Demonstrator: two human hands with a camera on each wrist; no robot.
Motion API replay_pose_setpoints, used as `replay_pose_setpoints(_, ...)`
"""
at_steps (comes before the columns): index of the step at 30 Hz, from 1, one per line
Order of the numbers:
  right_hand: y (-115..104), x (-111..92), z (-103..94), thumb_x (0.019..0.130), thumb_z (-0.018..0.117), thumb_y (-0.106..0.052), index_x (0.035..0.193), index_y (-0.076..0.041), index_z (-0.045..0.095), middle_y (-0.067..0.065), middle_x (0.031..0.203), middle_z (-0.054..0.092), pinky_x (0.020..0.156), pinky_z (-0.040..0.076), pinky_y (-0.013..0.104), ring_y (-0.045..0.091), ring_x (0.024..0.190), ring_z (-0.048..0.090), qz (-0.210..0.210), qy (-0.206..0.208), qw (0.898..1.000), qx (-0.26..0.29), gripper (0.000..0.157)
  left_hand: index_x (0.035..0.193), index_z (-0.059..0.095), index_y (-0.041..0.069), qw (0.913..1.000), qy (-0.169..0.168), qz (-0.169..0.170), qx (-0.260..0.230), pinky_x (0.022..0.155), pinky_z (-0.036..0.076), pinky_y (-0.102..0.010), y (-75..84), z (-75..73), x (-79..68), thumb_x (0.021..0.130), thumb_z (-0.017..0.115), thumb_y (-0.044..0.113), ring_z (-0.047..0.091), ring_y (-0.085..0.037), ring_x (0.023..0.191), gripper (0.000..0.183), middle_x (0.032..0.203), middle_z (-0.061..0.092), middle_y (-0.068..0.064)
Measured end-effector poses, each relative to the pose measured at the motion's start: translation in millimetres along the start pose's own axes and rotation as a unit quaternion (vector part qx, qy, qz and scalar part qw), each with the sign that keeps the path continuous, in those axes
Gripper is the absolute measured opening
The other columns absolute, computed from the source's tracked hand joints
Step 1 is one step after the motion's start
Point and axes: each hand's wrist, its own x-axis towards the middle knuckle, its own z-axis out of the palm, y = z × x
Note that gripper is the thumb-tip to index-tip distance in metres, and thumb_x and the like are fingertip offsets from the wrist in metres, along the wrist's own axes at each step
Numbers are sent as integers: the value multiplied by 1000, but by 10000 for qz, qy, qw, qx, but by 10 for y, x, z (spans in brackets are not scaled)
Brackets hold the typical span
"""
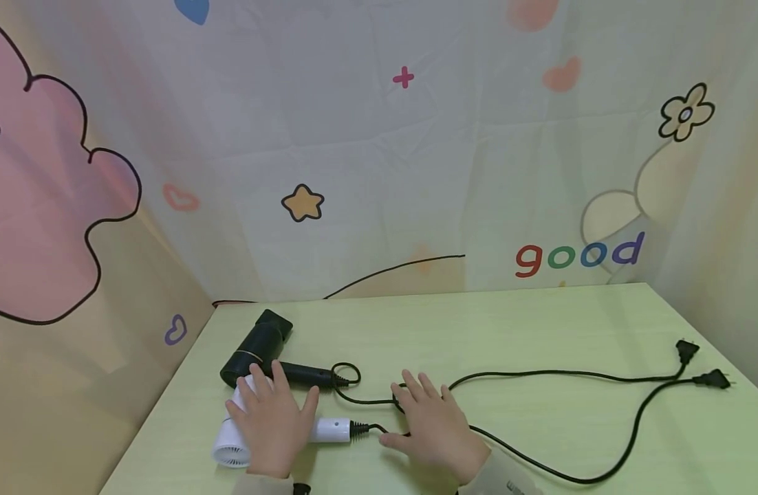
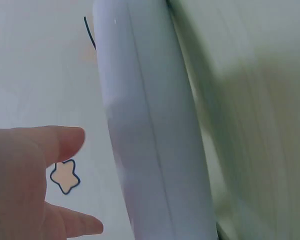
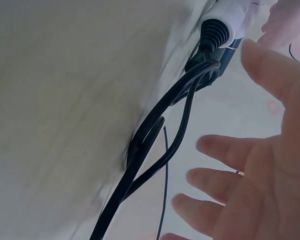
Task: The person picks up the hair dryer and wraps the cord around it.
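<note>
A white hair dryer [image 1: 331, 430] lies on its side near the table's front left, its handle pointing right. Over its middle my left hand [image 1: 272, 423] hovers with fingers spread; the left wrist view has the hand's fingers [image 2: 65, 142] apart from the white handle [image 2: 150, 120]. Behind it lies a black hair dryer [image 1: 261, 347], partly covered by the left fingertips in the head view. My right hand [image 1: 435, 426] is spread above the black power cords [image 1: 540, 374], hiding a stretch of them. In the right wrist view, a gap shows between its fingers and the cords [image 3: 150, 125].
Both cords run right across the pale green table [image 1: 509, 330] to two black plugs [image 1: 686, 352] near its right edge. A small dark object [image 1: 301, 489] shows beside the left sleeve. A printed curtain [image 1: 379, 151] hangs behind the table.
</note>
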Motion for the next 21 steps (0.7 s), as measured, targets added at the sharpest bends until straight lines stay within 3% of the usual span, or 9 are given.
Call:
replay_pose_setpoints(7,-5,-25,32,81,64,-56,141,-7,42,17,151,32,106,26,63,39,139,29,29,-215,9997,136,81,145,28,-4,9993,-276,-221,-76,100,14,-75,-121,-45,4,87,52,54,16,-59,133,85,147,17,-39)
replay_pose_setpoints(14,-20,-31,25,81,67,-51,140,-3,43,19,149,35,105,28,62,40,137,32,49,-233,9996,120,80,142,30,-7,9989,-196,-365,-216,97,20,-75,-192,-79,-25,87,55,47,24,-61,128,81,143,23,-41)
replay_pose_setpoints(21,-27,-66,43,78,71,-47,130,-2,52,18,133,51,97,41,53,37,122,49,-55,151,9992,-360,71,140,26,-10,9961,-154,-610,-610,81,34,-73,-331,-44,-47,87,57,37,39,-62,110,76,134,27,-41)
